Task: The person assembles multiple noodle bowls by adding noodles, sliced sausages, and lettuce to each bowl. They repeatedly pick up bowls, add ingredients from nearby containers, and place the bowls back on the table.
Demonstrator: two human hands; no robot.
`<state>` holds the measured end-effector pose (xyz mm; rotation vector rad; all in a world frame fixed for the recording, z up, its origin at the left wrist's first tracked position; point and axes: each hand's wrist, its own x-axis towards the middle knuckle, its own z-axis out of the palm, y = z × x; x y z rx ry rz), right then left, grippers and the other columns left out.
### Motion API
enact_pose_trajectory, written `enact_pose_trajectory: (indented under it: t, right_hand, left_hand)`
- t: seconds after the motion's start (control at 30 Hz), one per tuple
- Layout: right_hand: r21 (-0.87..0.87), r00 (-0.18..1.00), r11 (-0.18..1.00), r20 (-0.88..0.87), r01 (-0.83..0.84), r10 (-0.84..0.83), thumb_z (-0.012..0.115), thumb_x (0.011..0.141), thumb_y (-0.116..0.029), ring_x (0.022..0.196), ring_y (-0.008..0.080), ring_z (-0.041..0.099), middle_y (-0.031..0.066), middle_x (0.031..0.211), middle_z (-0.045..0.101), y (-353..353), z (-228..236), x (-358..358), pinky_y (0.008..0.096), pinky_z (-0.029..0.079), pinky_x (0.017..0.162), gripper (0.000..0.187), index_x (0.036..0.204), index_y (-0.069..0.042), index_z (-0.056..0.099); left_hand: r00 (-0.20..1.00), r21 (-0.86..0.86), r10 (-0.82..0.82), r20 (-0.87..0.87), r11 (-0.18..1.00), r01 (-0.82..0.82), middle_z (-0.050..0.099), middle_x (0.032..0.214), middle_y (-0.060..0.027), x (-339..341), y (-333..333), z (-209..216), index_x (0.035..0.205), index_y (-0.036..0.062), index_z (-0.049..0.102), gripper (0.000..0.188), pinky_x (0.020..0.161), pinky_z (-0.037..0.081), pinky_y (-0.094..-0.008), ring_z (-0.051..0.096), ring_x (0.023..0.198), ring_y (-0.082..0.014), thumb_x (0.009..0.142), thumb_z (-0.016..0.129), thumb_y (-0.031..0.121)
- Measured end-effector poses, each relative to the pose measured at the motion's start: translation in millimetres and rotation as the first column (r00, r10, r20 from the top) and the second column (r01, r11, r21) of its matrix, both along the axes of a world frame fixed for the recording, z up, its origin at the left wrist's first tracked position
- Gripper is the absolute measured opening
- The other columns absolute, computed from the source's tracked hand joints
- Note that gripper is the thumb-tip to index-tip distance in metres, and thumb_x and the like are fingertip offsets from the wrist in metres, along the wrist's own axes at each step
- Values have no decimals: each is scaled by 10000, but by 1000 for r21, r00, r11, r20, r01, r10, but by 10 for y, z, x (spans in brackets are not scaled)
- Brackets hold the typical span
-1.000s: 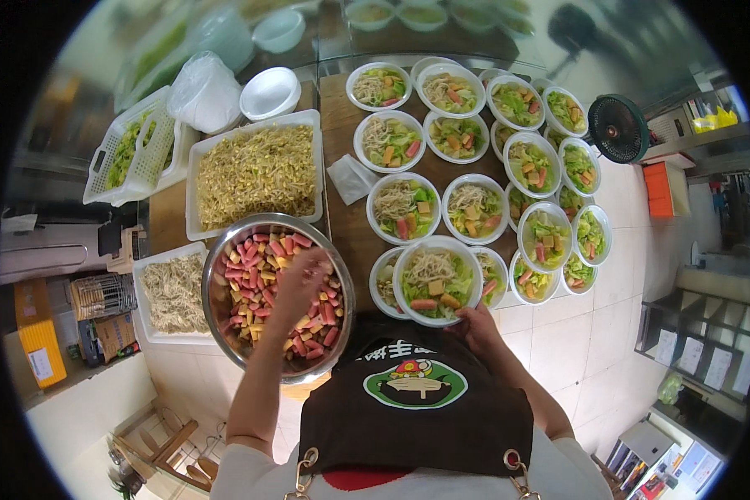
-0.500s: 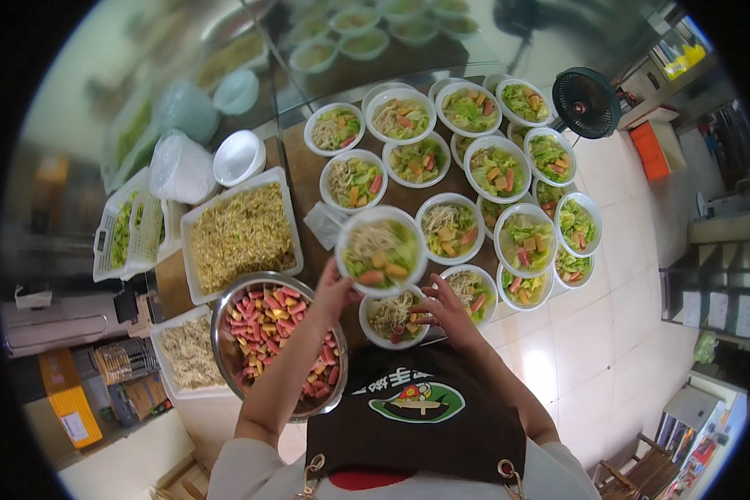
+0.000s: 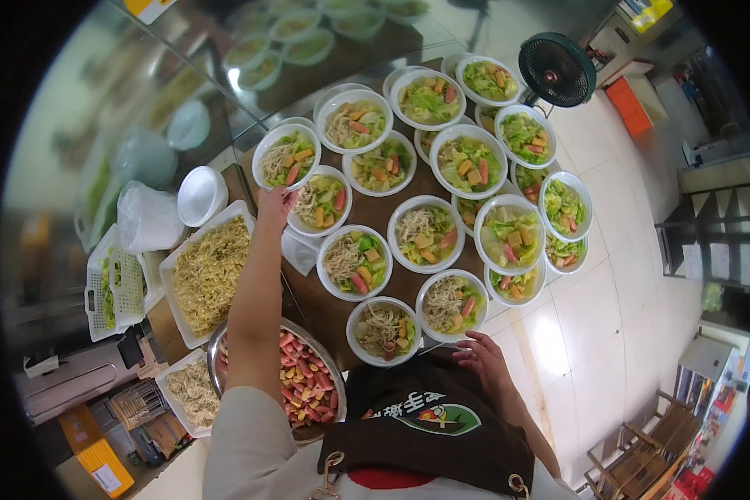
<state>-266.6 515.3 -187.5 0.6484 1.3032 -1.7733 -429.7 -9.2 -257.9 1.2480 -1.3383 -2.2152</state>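
My left hand (image 3: 275, 202) reaches to the far left of the table and grips the near rim of a white salad bowl (image 3: 287, 160). Shredded pale topping, lettuce and yellow and pink pieces fill that bowl. Another rim shows just behind it, so it seems to rest on a second bowl. Another salad bowl (image 3: 320, 202) stands close beside my fingers. My right hand (image 3: 482, 360) is empty, fingers loosely apart, near my apron. Just beyond it is a salad bowl (image 3: 452, 306), with another bowl (image 3: 383, 331) to its left.
Several filled bowls (image 3: 469, 164) crowd the brown table, some stacked. At left stand a tray of bean sprouts (image 3: 204, 279), a tray of pale shreds (image 3: 193, 392), a steel basin (image 3: 342, 387) of pink and yellow pieces, empty bowls (image 3: 202, 196) and a white basket (image 3: 125, 287). A fan (image 3: 557, 71) stands far right.
My left hand has moved from the middle to the far left, apparently carrying the salad bowl there. My right hand has drawn back toward my apron. The whole view has shifted.
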Motion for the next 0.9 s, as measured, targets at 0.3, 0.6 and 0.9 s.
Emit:
enact_pose_trajectory:
  t: [0.3, 0.6, 0.9]
  right_hand:
    - [-17, 998, 998, 9, 60, -60, 493, 894, -174, 826, 178, 610, 122, 997, 579, 196, -155, -126, 257, 502, 694, 339, 1189, -14, 443]
    - [11, 997, 997, 7, 74, -74, 496, 889, -170, 814, 178, 608, 120, 978, 581, 293, -123, -47, 252, 506, 686, 327, 1169, -4, 455]
    - [6, 999, 999, 15, 35, -35, 520, 881, -160, 831, 211, 616, 137, 976, 594, 355, -158, 11, 279, 507, 690, 348, 1174, 14, 452]
  left_hand:
    - [996, 194, 13, 83, 981, -28, 493, 876, -127, 140, 92, 11, 959, -42, 487, 214, 684, 545, -312, 545, 779, -222, 861, 567, 130]
    - [989, 428, -37, -143, 899, 95, 500, 1050, -147, -1097, 1164, 36, 1155, 30, 407, 297, 695, 561, -354, 574, 854, -277, 871, 494, 45]
    - [979, 254, 21, -200, 967, 31, 533, 982, -142, -717, 1457, 82, 1114, 40, 437, 333, 579, 552, -276, 587, 715, -236, 800, 484, -62]
